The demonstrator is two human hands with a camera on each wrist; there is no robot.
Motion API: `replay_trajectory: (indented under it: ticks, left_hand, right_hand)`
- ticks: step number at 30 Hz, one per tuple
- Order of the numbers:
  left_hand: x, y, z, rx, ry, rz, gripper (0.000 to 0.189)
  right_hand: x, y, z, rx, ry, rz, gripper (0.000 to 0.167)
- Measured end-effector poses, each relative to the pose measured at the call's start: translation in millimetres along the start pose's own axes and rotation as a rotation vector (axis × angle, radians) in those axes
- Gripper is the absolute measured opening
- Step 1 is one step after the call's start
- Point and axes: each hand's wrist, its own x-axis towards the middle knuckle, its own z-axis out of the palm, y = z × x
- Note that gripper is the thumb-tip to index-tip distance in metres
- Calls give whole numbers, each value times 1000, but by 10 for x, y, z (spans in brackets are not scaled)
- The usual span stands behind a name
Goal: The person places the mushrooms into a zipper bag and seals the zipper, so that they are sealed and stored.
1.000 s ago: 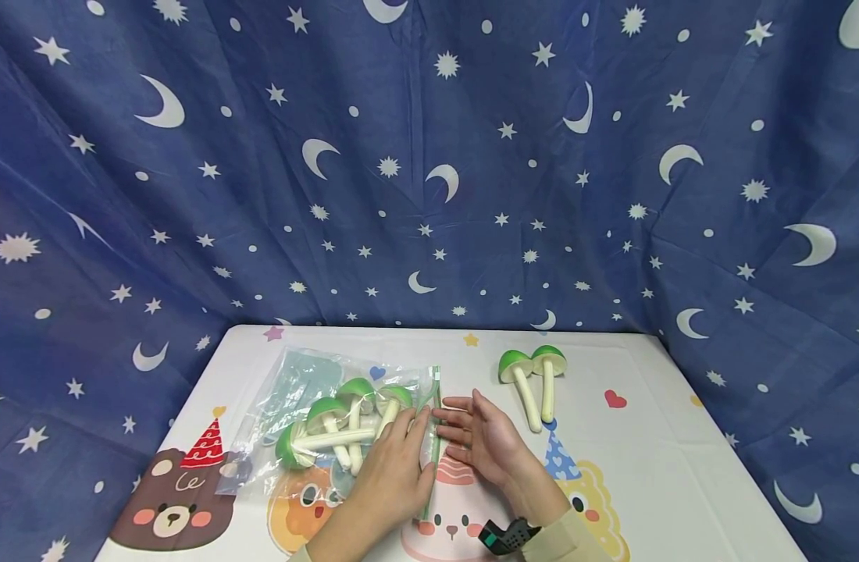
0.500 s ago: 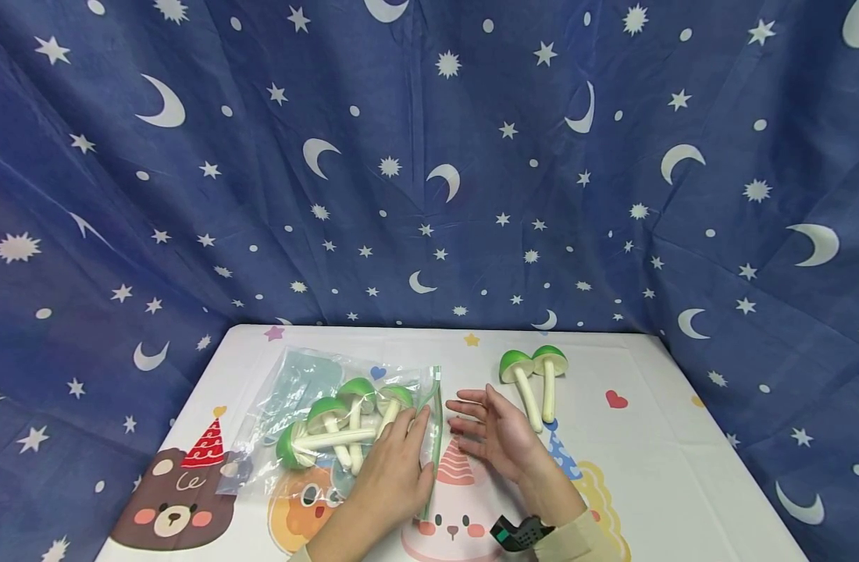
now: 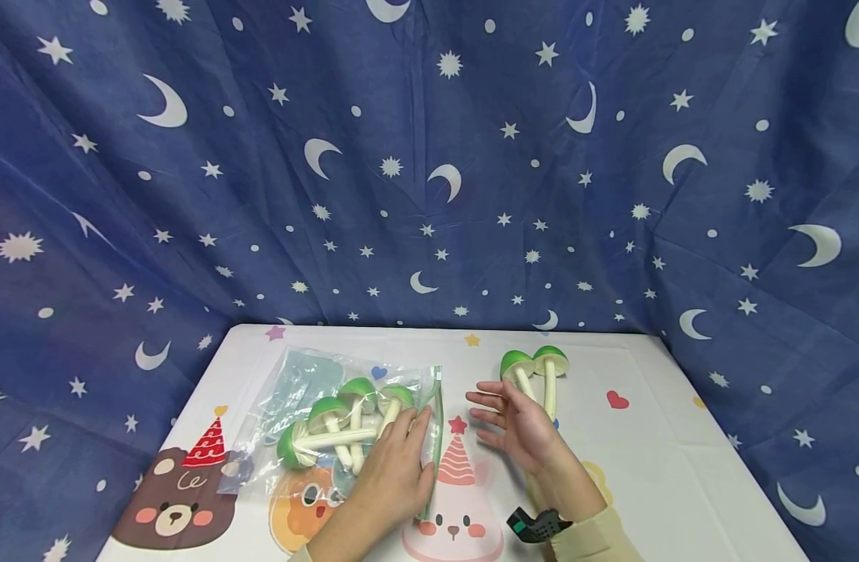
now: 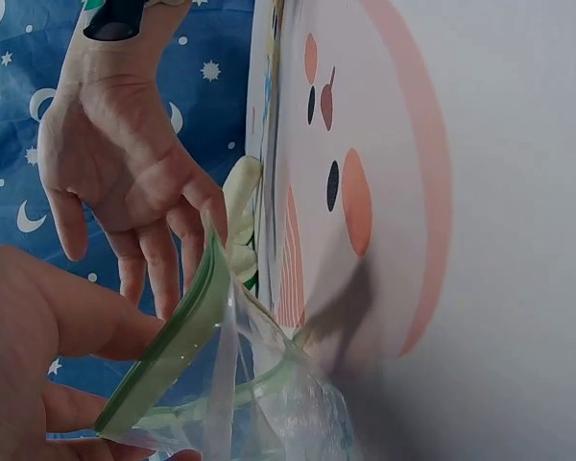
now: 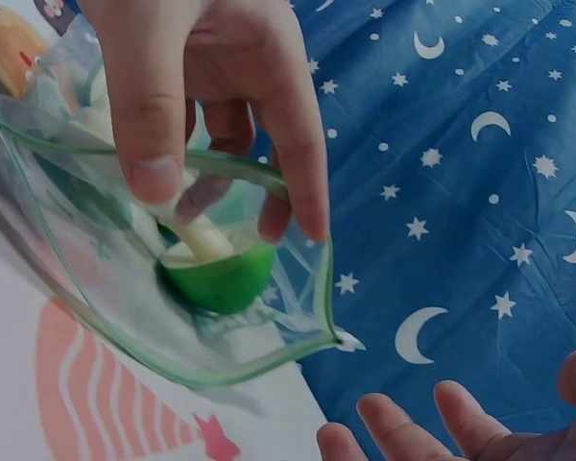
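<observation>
A clear zip bag (image 3: 261, 468) with a green zip edge lies on the table, with several green-capped toy mushrooms (image 3: 327, 414) inside. My left hand (image 3: 394, 468) holds the bag by its mouth; in the right wrist view the thumb and fingers pinch the zip edge (image 5: 240, 168) and the mouth gapes. One mushroom's green cap (image 5: 221, 283) shows close inside that mouth. My right hand (image 3: 524, 429) hovers right of the bag, palm facing it, fingers extended and holding nothing. Behind it lie two loose mushrooms (image 3: 550, 361), their stems partly hidden by the hand.
The white table (image 3: 682, 468) carries printed cartoon animals, such as a brown bear (image 3: 172, 507) at the left. A blue curtain (image 3: 429, 195) with moons and stars stands behind and along the sides. A dark wrist device (image 3: 538, 525) sits on the right wrist.
My right hand has moved right and slightly away from the bag's mouth, toward the loose mushrooms, and now covers part of their stems. The left hand and bag have stayed put.
</observation>
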Motion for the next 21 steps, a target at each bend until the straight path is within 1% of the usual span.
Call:
replay_trajectory:
  ticks: [11,21]
  left_hand:
    - [1,-7,12,-20,1,-5,81]
    - [2,-34,12,-39,5,2,82]
  right_hand:
    - [-25,-179,-157,-79,130,-41,48]
    - [-50,-275,-288,-141,176,-37,51]
